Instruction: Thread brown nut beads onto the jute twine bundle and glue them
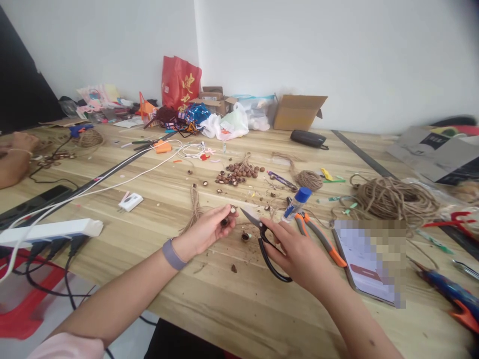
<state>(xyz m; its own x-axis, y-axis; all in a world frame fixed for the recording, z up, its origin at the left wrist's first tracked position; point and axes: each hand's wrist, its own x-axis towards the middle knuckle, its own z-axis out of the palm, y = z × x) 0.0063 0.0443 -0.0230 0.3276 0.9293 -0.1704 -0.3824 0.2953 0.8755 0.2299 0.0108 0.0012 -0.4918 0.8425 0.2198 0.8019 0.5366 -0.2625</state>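
My left hand [209,230] is closed in a pinch on a small brown nut shell [225,221] just above the wooden table [239,299], a grey band on the wrist. My right hand [295,252] grips black-handled scissors [262,238], whose blades point left toward the shell. Another small shell [245,236] lies on the table between the hands. A pile of brown shells [237,174] sits farther back, with a short bundle of jute twine [194,205] to its left.
A phone [368,264], orange-handled pliers [318,238] and a glue stick [296,203] lie right of my hand. Jute cord coil [392,199] sits at right. White power strip [48,230] and cables lie left. Another person's hand [15,149] rests far left. Boxes and bags line the back.
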